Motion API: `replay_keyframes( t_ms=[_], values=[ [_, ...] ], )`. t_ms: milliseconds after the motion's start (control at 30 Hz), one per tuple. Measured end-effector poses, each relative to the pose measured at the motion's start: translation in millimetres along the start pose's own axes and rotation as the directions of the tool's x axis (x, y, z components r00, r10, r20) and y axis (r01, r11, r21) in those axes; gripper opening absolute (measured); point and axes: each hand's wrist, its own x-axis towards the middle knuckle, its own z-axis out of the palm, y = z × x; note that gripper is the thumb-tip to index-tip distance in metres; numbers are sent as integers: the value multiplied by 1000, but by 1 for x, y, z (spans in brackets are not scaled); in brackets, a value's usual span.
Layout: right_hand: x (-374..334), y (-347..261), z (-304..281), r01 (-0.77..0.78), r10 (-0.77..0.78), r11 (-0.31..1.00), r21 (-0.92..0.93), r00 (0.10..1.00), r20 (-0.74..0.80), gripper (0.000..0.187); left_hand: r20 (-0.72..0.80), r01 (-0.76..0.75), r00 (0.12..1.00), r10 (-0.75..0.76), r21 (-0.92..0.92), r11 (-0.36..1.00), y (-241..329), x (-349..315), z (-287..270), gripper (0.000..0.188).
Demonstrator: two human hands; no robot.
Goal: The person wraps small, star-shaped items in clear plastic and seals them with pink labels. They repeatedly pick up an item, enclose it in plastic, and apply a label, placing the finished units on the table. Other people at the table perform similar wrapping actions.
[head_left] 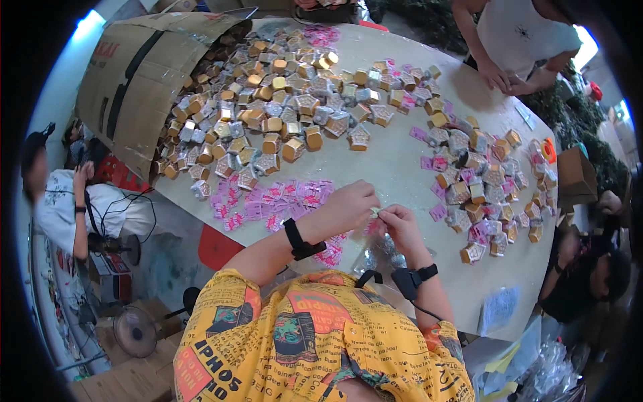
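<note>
My left hand (356, 202) and my right hand (400, 224) meet at the table's near edge, fingertips almost touching. Both are closed in a pinch around something small and pale green, too small to name. A pink printed tag (372, 228) shows just below the fingertips; I cannot tell whether it is held. Beneath my right hand lie clear plastic bags (380, 260). Left of my hands spreads a pile of pink tags (274, 199), partly covered by my left forearm.
A big cardboard box (127, 74) on its side spills many gold and silver house-shaped pieces (268, 114) over the table (388, 157). More pieces with pink tags (479, 181) lie to the right. Bags (499, 309) sit near the right edge. Other people stand around.
</note>
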Motion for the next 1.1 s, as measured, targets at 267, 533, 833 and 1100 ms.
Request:
replay_keyframes(
  t_ms=[267,533,833,1100],
  values=[
    [10,-13,-3,-127,129,954,-271,992,-14,6,161,-396,918,363,294,870,-15,21,-3,4],
    [15,-12,5,259,-303,404,-878,943,138,6,251,166,962,-107,-229,959,-58,24,33,7],
    [31,8,-15,381,-454,-164,-910,790,412,9,621,670,700,-351,-404,623,-109,44,64,20],
    [18,-4,-17,306,-486,52,-951,839,243,7,-119,606,786,-607,348,716,-183,110,80,52]
  ],
)
